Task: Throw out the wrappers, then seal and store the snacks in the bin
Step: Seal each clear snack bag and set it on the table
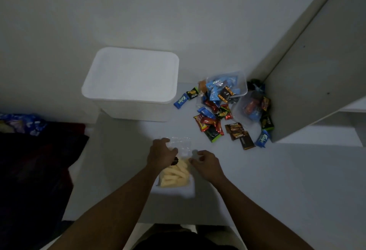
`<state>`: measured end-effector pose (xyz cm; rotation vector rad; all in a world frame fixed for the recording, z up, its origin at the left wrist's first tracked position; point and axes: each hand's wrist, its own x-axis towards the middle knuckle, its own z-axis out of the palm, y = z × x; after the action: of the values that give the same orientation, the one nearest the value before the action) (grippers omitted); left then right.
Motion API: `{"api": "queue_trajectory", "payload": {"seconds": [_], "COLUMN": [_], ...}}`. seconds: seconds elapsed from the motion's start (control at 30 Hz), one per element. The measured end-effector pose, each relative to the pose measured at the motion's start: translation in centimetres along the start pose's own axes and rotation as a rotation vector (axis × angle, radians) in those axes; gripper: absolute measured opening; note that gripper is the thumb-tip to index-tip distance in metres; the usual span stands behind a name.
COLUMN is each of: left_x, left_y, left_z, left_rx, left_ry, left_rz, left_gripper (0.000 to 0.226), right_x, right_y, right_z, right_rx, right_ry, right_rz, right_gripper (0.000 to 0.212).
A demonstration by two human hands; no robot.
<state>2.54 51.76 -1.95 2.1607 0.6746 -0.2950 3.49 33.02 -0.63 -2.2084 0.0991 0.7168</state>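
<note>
Both hands clamped on clear bag (175, 176) of pale yellow stick snacks, lying on tabletop (277, 180) near front edge. Left hand (161, 153) grips bag's empty top part; small dark item under its thumb, can't tell what. Right hand (206, 162) pinches bag's right upper edge. White bin (130, 83) behind, lid on. Wrapped snacks (213, 123) scattered to right, beside tipped clear container (227, 85).

A flat white bench (277, 180) fills the middle. Along the bench's left edge lies a dark maroon-and-black fabric bundle (35, 160), and behind it a crumpled blue patterned cloth (25, 123). A tall pale grey cupboard panel (316, 71) rises at the bench's far right.
</note>
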Motion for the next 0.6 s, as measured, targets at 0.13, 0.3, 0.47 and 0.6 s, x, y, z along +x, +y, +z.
{"api": "queue_trajectory", "payload": {"seconds": [0.13,0.3,0.47,0.6], "left_x": [2.2,4.8,8.7,12.4], "left_y": [4.5,9.8,14.6,16.4], "left_z": [1.7,3.7,4.8,6.0], "left_rx": [-0.005,0.043,0.123,0.204], "left_ry": [-0.021,-0.114,-0.105,-0.096], "left_rz": [0.087,0.131,0.157,0.148], "left_gripper": [0.056,0.059,0.050,0.048], "right_x": [2.2,5.8,9.7,13.7], "right_y": [0.8,0.5,-0.3,-0.8], "right_z": [-4.4,-10.0,-13.5,-13.2], "right_rx": [0.061,0.167,0.258,0.261], "right_ry": [0.063,0.139,0.146,0.075], "right_rz": [0.019,0.009,-0.025,0.004], "right_gripper": [0.048,0.026,0.010,0.023]}}
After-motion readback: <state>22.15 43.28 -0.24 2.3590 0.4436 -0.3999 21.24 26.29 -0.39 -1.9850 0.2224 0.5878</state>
